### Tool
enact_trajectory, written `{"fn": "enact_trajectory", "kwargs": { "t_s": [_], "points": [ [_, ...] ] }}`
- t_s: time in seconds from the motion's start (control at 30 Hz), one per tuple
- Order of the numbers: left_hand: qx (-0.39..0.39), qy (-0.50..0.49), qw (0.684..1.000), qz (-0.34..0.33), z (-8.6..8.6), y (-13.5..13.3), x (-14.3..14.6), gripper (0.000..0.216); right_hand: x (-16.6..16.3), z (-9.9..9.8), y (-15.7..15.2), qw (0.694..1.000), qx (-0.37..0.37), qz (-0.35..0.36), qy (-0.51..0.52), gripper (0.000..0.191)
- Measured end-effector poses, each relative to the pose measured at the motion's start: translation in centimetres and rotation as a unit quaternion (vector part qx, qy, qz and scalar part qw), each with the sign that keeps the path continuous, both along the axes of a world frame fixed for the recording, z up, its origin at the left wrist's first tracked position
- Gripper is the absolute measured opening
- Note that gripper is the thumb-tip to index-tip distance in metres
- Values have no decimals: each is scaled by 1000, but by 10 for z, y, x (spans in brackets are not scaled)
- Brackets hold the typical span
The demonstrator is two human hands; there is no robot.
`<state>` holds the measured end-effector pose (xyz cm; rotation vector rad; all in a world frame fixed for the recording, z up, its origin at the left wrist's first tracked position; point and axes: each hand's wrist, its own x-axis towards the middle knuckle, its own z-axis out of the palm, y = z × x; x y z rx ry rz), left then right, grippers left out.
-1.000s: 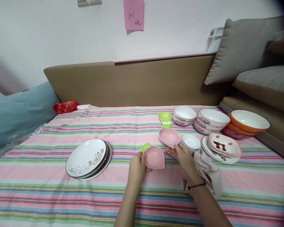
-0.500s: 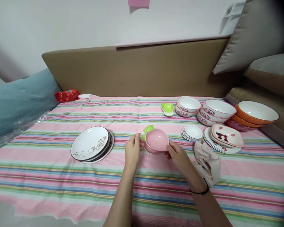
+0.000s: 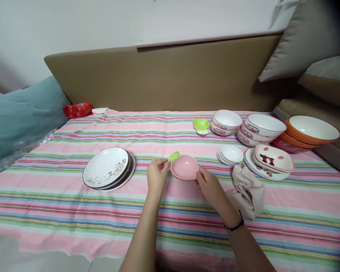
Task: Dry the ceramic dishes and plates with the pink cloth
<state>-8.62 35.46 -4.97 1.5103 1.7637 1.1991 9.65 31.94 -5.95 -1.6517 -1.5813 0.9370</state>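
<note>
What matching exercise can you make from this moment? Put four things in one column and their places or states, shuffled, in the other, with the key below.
Things
1. Pink dishes
2. Green dish
3. Beige cloth
4. Dark-rimmed plate

Places or states
A. Loosely crumpled
B. Off to the left of the left hand
C. Nested, held by the left hand and the right hand
D. Just left of the nearest stack of white bowls

Right pairs
1-C
2-D
3-A
4-B
</note>
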Motion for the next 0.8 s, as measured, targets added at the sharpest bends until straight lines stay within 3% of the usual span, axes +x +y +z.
{"fn": "enact_trajectory", "kwargs": {
  "t_s": [0.27,0.47,0.8],
  "points": [
    [-31,34,999,2,-2,-1,4,15,-2,5,-2,999,-22,0,-46,52],
    [-49,54,997,5,-1,-2,6,16,-1,5,0,998,-23,7,-61,49],
    [-101,-27,994,2,-5,-1,1,31,10,1,2,997,-80,-2,23,55]
  ]
}}
